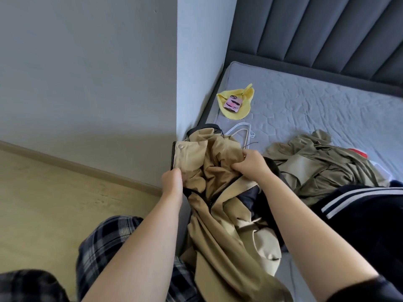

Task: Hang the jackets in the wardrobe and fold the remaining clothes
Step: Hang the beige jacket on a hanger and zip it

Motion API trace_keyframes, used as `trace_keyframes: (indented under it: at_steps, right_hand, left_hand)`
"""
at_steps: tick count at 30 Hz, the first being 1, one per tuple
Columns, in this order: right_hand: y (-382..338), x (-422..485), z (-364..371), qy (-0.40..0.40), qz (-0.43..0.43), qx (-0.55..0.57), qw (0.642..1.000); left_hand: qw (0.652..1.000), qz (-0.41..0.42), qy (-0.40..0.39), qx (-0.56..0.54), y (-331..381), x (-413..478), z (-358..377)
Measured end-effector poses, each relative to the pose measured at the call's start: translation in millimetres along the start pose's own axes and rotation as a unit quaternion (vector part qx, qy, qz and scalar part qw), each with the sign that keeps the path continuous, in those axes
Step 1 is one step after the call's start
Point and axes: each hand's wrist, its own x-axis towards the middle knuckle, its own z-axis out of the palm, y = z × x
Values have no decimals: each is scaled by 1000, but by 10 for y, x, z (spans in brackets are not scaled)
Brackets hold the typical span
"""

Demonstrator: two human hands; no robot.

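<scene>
A tan jacket [218,214] with a dark lining and a snap button hangs bunched at the bed's left edge. My left hand [173,182] pinches its front edge by the zipper. My right hand [253,165] grips a fold of the same jacket higher up. White hangers [242,132] lie on the mattress just behind the jacket, partly hidden by it. An olive garment [322,162] lies crumpled to the right. A black garment with white stripes [359,212] lies at the near right.
The grey quilted mattress [316,105] runs back to a dark padded headboard [327,33]. A yellow cloth [236,103] with a pink phone [233,103] on it lies near the wall corner [178,83]. Wooden floor [54,188] is at the left.
</scene>
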Motion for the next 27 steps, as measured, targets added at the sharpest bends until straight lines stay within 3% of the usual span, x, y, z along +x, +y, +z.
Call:
trace_keyframes:
  at_steps: [2,5,7,9,12,17,20,23,25,27]
  right_hand:
    - [-30,-78,74,22,-51,-74,996]
    - [-72,-236,177,68,-171,-159,970]
    - [-89,-329,195,63,-243,-172,953]
    - [-103,-375,166,15,-292,-152,944]
    - [-122,-432,67,-61,-307,-76,947]
    - [-167,-527,-96,-148,-278,7,949]
    - [-224,-589,-87,-127,-238,67,960]
    - [-222,-577,3,-12,-207,76,975]
    - [-184,-501,23,47,-158,12,986]
    - [-112,-420,41,4,-90,-120,989]
  left_hand:
    - [990,95,84,55,-30,-53,-41]
    - [907,309,194,212,-36,-105,-59]
    - [830,434,163,311,-15,-98,-21]
    - [782,479,97,386,-13,-58,20]
    - [790,405,27,458,-83,49,18]
    - [794,320,53,514,-57,196,-3]
    - [798,272,-17,538,-87,243,0]
    - [790,201,-162,557,-185,284,-25]
    - [793,165,-189,555,-225,267,-53]
    - [825,142,-145,527,-222,235,-79]
